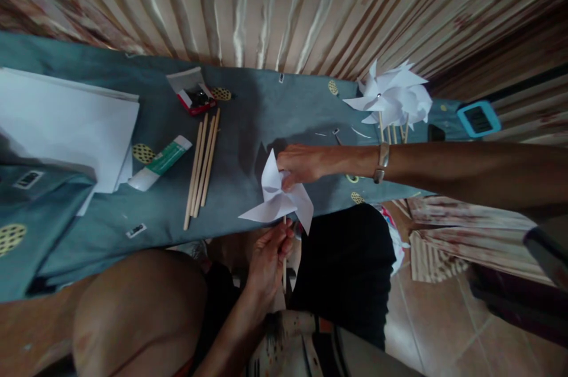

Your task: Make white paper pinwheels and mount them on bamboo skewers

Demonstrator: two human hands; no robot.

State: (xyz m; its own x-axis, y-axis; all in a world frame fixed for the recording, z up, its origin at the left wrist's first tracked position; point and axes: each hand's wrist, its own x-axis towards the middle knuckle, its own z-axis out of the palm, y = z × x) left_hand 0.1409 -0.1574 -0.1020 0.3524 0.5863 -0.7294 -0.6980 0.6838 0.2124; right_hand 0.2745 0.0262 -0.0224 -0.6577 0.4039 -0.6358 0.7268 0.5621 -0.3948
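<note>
A white paper pinwheel [278, 204] on a thin wooden stick [284, 273] is held in front of me, at the near edge of the table. My left hand [268, 257] is closed around the stick just below the paper blades. From the right, my right hand [304, 164] reaches over the pinwheel with its fingers bent against the upper right blade. The fingertips are partly hidden behind the paper. To the left of the pinwheel, several loose wooden sticks [202, 167] lie side by side on the cloth.
A blue-grey cloth [248, 122] covers the table. On it are stacked white paper [66, 122], a green-and-white tube [162, 161], an open red box [197, 102] of small dark pieces, several finished pinwheels [394, 96] and a blue-framed device [479, 119]. Curtains [266, 10] hang behind.
</note>
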